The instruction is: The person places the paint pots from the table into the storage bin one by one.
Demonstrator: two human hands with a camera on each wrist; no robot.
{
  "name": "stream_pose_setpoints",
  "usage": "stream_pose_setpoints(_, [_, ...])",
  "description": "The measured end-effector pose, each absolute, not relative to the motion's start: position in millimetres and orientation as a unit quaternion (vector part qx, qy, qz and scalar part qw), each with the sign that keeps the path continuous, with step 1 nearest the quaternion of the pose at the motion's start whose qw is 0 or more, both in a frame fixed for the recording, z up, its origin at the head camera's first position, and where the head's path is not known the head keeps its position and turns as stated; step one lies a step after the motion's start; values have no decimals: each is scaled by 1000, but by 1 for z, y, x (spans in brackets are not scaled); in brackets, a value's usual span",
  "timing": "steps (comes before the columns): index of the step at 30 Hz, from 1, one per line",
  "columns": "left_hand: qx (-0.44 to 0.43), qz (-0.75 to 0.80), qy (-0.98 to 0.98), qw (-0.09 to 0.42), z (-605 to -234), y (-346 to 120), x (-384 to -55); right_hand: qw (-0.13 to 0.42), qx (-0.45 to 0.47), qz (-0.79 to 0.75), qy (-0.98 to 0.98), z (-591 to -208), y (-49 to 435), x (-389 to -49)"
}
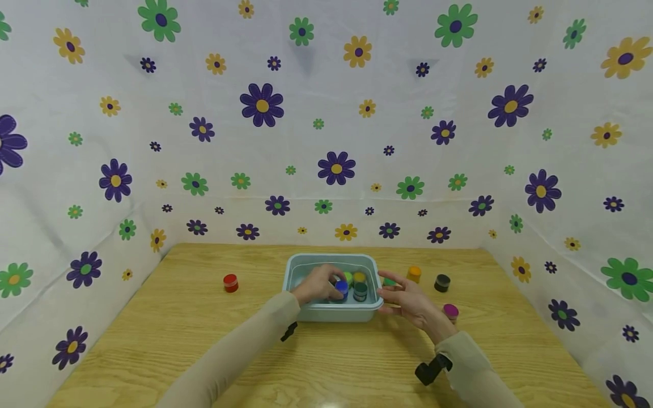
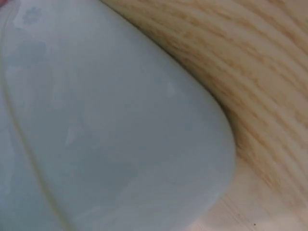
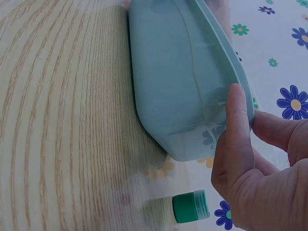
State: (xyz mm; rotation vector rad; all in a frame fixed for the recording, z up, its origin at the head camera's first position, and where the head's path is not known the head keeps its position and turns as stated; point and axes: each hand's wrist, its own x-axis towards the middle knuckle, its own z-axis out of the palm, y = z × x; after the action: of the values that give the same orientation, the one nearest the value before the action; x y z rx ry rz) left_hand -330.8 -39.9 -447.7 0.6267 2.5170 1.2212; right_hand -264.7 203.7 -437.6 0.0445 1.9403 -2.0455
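Inside the pale blue plastic tub (image 1: 336,314), my left hand (image 1: 321,283) holds a small blue jar (image 1: 341,289) between its thumb and fingers. Close by in the tub stand a dark green jar (image 1: 360,292), a yellow jar (image 1: 359,277) and a partly hidden lime green jar (image 1: 349,278). My right hand (image 1: 410,303) grips the tub's right rim, with a finger (image 3: 236,115) against the outer wall. Only the tub's smooth wall (image 2: 144,120) fills most of the left wrist view; the left hand is hidden there.
A red jar (image 1: 230,283) stands left of the tub on the wooden table (image 1: 245,351). To the right are a green jar (image 3: 188,207), an orange jar (image 1: 414,274), a black jar (image 1: 442,283) and a magenta jar (image 1: 451,310). A flowered cloth (image 1: 306,141) surrounds the table.
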Motion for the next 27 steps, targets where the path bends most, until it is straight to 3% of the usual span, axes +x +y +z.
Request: stream_pose_setpoints(27, [231,355,900,103,-454,-37,-336,163,4,-713,682,-438,203,-264])
